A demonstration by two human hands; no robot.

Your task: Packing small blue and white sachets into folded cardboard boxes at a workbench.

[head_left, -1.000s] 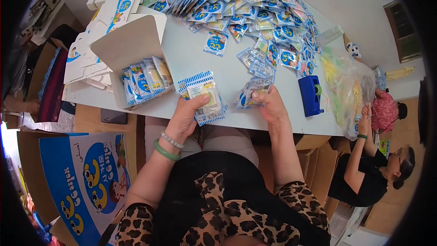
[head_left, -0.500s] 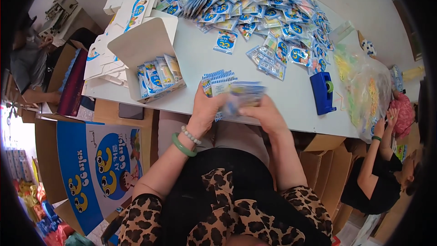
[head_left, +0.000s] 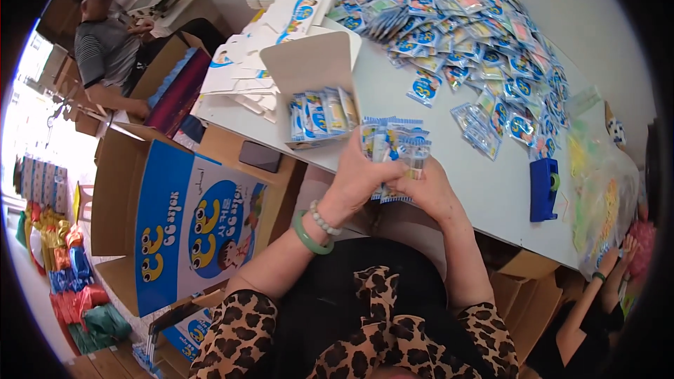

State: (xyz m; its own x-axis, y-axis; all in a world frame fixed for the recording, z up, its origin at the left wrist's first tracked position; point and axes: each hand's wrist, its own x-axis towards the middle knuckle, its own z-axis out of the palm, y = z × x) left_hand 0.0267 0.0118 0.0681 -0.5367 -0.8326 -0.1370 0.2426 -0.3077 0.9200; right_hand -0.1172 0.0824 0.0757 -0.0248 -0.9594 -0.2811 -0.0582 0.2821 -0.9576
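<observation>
The left hand (head_left: 358,177) pinches a small stack of sachets (head_left: 397,144) between thumb and fingers, by the counter's near edge; the right hand (head_left: 430,191), pressed close, grips the stack's right side. Just beyond, to the left, an open white box (head_left: 309,63) holds a row of upright sachets (head_left: 316,114); it looks partly filled, though how much room is left is hard to tell. Most sachets lie unboxed in a large heap (head_left: 463,21) on the counter's (head_left: 484,193) far side. White cartons (head_left: 246,63) lie far left; a blue tape dispenser (head_left: 543,189) stands right.
</observation>
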